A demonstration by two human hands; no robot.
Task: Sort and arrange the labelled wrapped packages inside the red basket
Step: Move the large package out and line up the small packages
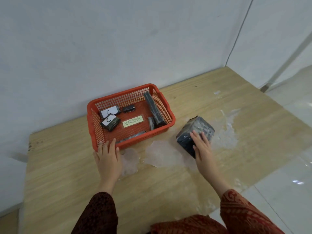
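6 packages (110, 123) already lie in the red basket (152, 134); 1 large package (200, 127) sits outside on the counter (67, 157) at its 4 o'clock. Right hand (202, 147) rests flat on that package, fingers straight; left hand (108, 156), fingers extended, touches the basket's 7 o'clock rim. Estimated: arrangement incomplete.

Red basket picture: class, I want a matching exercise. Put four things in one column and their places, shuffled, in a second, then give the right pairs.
Things
1. large wrapped package
2. ABNORMAL label
3. long package
4. left hand

Places
A. along the right wall of the red basket
B. touching the basket's near rim
C. outside the basket, under the right hand
D. on the basket floor, middle

Pairs: 1-C, 2-D, 3-A, 4-B
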